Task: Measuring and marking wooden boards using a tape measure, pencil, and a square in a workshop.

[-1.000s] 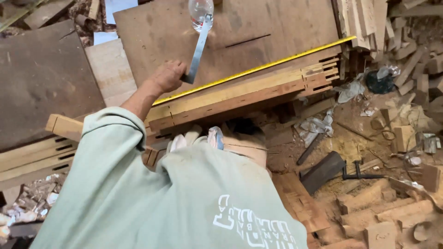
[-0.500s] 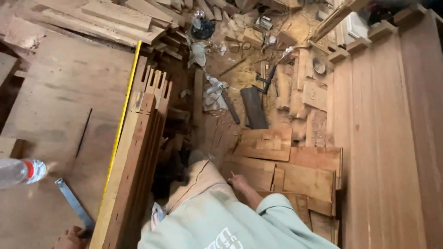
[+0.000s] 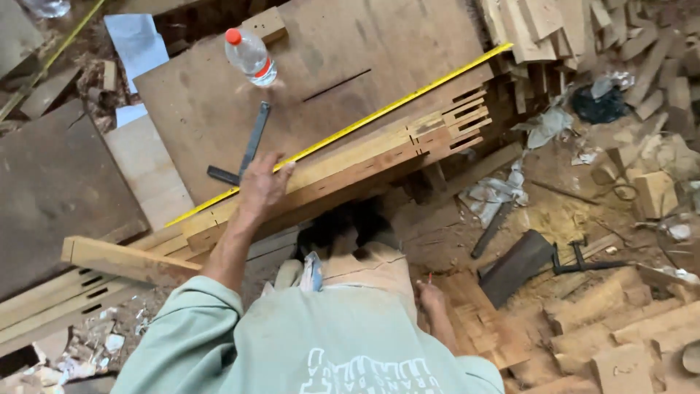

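Left hand (image 3: 262, 186) has let go of the steel square (image 3: 244, 157), fingers now spread on the notched timbers (image 3: 350, 164); right hand (image 3: 432, 298) pinches a pencil.

Left hand (image 3: 261, 184): lying spread on the stacked beams (image 3: 343, 162), fingertips touching the yellow tape (image 3: 379, 113) running along their far edge. Square (image 3: 244, 152): lying just beyond the hand on the board (image 3: 364, 44). Bottle (image 3: 250, 57): lying on the board, farther off. Right hand (image 3: 432, 297): hanging low at the side, pinching a small red-tipped pencil (image 3: 429, 278).
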